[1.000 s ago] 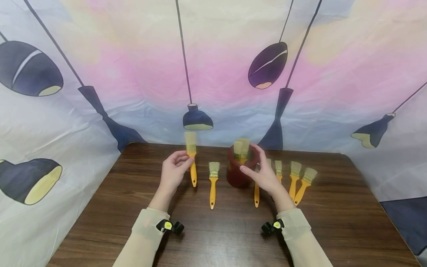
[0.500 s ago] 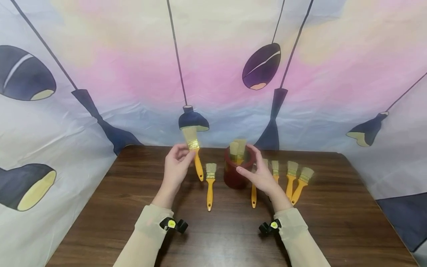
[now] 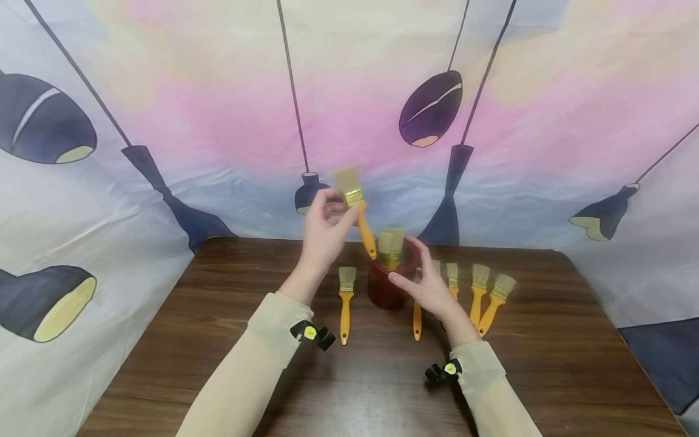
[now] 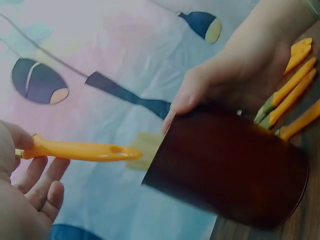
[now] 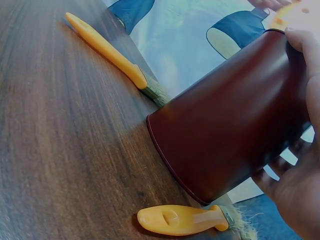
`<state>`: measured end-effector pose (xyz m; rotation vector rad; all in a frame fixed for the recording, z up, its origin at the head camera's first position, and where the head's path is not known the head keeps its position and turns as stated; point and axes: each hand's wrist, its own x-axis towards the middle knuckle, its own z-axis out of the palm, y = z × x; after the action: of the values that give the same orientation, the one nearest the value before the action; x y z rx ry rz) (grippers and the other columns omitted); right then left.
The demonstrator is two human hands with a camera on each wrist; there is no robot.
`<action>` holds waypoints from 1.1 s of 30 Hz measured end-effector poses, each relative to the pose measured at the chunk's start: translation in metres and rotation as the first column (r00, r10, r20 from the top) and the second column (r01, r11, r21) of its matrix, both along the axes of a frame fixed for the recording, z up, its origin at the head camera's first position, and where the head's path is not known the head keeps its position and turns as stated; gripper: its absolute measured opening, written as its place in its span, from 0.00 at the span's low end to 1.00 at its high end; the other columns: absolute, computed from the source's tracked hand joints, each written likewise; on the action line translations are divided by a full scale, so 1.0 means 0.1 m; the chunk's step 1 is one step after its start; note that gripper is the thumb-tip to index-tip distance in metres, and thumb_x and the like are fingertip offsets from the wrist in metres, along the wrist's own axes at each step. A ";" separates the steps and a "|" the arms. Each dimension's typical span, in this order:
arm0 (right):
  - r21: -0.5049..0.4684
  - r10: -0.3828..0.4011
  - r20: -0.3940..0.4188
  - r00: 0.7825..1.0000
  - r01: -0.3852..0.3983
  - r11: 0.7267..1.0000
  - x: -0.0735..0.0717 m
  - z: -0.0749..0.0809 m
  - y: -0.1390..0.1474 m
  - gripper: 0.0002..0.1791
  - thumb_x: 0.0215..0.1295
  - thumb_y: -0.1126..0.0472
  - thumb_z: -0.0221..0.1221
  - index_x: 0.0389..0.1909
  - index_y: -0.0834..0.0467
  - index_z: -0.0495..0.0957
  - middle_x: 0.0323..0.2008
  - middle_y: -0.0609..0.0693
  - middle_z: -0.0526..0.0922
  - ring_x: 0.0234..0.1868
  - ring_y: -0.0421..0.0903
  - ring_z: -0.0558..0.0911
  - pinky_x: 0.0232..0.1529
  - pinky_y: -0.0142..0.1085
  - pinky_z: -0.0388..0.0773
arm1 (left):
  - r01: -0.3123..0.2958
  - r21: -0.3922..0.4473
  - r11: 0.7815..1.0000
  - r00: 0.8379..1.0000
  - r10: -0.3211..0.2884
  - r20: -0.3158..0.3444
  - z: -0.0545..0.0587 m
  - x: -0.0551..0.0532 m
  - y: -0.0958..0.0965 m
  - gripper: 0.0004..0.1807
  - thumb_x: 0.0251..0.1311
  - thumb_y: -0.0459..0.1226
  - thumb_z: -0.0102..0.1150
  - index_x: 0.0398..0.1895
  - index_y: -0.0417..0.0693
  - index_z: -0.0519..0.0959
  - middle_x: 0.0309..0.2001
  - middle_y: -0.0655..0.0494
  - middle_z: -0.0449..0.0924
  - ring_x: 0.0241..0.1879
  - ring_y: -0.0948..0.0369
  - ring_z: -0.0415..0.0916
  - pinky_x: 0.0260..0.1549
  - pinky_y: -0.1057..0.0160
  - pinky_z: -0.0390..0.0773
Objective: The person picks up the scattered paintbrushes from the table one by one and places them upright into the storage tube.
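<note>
A paintbrush (image 3: 361, 212) with a yellow handle is pinched in my left hand (image 3: 326, 230), bristles up and tilted left. Its handle end hangs just above the left rim of a dark red cup (image 3: 386, 291); in the left wrist view the handle (image 4: 85, 151) points toward the cup's mouth. My right hand (image 3: 431, 285) grips the cup by its right side, thumb near the front of the rim. At least two brushes (image 3: 391, 246) stand in the cup, bristles up. The cup's base is on the table in the right wrist view.
One paintbrush (image 3: 346, 303) lies on the wooden table (image 3: 371, 388) left of the cup. Several more brushes (image 3: 479, 294) lie to its right, partly behind my right hand and wrist. A printed cloth (image 3: 229, 109) hangs behind the table.
My left hand has risen and moved right with the paintbrush, from left of the lying brush to above the cup's left rim. The right hand still holds the cup in place.
</note>
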<state>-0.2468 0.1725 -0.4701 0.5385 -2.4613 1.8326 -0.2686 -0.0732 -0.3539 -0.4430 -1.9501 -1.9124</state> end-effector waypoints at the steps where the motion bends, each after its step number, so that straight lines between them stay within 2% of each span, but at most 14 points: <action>1: 0.001 -0.001 -0.002 1.000 0.001 1.000 0.00 0.00 0.00 0.51 0.74 0.56 0.71 0.87 0.44 0.51 0.84 0.56 0.57 0.72 0.61 0.72 0.71 0.65 0.70 | 0.007 0.002 1.000 1.000 -0.007 -0.004 0.01 -0.01 0.04 0.18 0.72 0.30 0.68 0.60 0.37 0.75 0.46 0.38 0.87 0.37 0.50 0.88 0.42 0.56 0.87; 2: 0.001 0.000 0.001 1.000 0.000 1.000 0.00 0.00 0.00 0.50 0.74 0.56 0.71 0.87 0.44 0.51 0.84 0.55 0.57 0.73 0.61 0.72 0.71 0.65 0.70 | 0.011 0.001 1.000 1.000 -0.011 -0.007 0.01 -0.02 0.08 0.17 0.73 0.31 0.68 0.59 0.38 0.75 0.45 0.37 0.87 0.37 0.48 0.88 0.42 0.57 0.87; 6: -0.016 0.001 0.024 1.000 -0.001 1.000 0.00 -0.01 0.01 0.51 0.73 0.55 0.72 0.87 0.43 0.51 0.86 0.55 0.54 0.83 0.61 0.60 0.75 0.66 0.65 | 0.022 -0.045 0.999 1.000 -0.022 -0.002 -0.03 -0.06 0.21 0.14 0.73 0.32 0.68 0.56 0.37 0.77 0.43 0.37 0.89 0.39 0.40 0.89 0.42 0.59 0.86; 9: -0.017 -0.002 0.030 1.000 0.002 1.000 0.00 -0.02 0.02 0.51 0.73 0.55 0.72 0.87 0.43 0.51 0.86 0.55 0.54 0.82 0.62 0.61 0.75 0.66 0.65 | 0.011 -0.141 0.990 1.000 -0.008 0.022 -0.09 -0.07 0.26 0.15 0.70 0.33 0.70 0.55 0.38 0.79 0.46 0.40 0.88 0.41 0.43 0.89 0.42 0.58 0.88; 11: -0.015 -0.008 0.026 1.000 0.008 1.000 -0.01 -0.02 0.02 0.51 0.73 0.55 0.72 0.87 0.43 0.51 0.85 0.54 0.55 0.81 0.61 0.62 0.75 0.66 0.65 | 0.012 -0.217 0.976 0.999 -0.006 0.032 -0.15 -0.07 0.28 0.15 0.69 0.34 0.70 0.53 0.38 0.80 0.47 0.42 0.87 0.41 0.47 0.89 0.41 0.55 0.88; 14: -0.019 -0.009 0.022 1.000 0.010 1.000 -0.01 -0.02 0.01 0.51 0.73 0.56 0.72 0.87 0.43 0.51 0.85 0.54 0.56 0.75 0.62 0.69 0.74 0.65 0.67 | 0.013 -0.319 0.948 1.000 -0.003 0.031 -0.24 -0.07 0.28 0.13 0.66 0.35 0.71 0.50 0.39 0.81 0.46 0.44 0.86 0.41 0.50 0.87 0.43 0.53 0.87; 18: -0.021 -0.002 0.022 1.000 0.002 1.000 -0.02 -0.03 0.01 0.52 0.73 0.57 0.72 0.88 0.43 0.50 0.84 0.55 0.57 0.65 0.61 0.77 0.70 0.63 0.71 | 0.006 -0.403 0.915 1.000 0.006 0.028 -0.38 -0.07 0.24 0.10 0.65 0.35 0.71 0.46 0.39 0.84 0.44 0.45 0.86 0.44 0.50 0.84 0.50 0.50 0.85; 24: -0.001 -0.010 0.022 1.000 0.010 1.000 -0.01 -0.03 0.00 0.53 0.74 0.56 0.72 0.88 0.45 0.48 0.73 0.60 0.69 0.59 0.57 0.81 0.67 0.60 0.75 | 0.012 -0.473 0.881 0.999 0.012 0.046 -0.54 -0.05 0.16 0.09 0.67 0.37 0.70 0.44 0.40 0.86 0.46 0.45 0.86 0.46 0.49 0.81 0.51 0.49 0.82; 28: 0.006 -0.007 0.030 1.000 0.006 1.000 0.00 -0.02 0.00 0.53 0.75 0.56 0.71 0.89 0.46 0.46 0.73 0.61 0.68 0.58 0.59 0.81 0.68 0.62 0.74 | 0.049 -0.491 0.870 0.997 -0.017 0.070 -0.59 -0.04 0.14 0.09 0.68 0.39 0.70 0.45 0.43 0.86 0.48 0.46 0.85 0.48 0.49 0.80 0.52 0.49 0.81; 33: 0.011 -0.007 0.043 0.999 0.006 1.000 0.01 -0.02 0.01 0.54 0.75 0.55 0.70 0.89 0.47 0.44 0.72 0.62 0.69 0.60 0.59 0.82 0.71 0.63 0.71 | 0.074 -0.538 0.840 0.996 -0.032 0.087 -0.62 -0.04 0.14 0.11 0.69 0.41 0.70 0.47 0.45 0.88 0.54 0.48 0.86 0.55 0.51 0.80 0.56 0.47 0.79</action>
<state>-0.2460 0.1733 -0.4718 0.4960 -2.4982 1.8498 -0.2723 -0.0594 -0.4158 -0.5860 -2.5501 -1.3886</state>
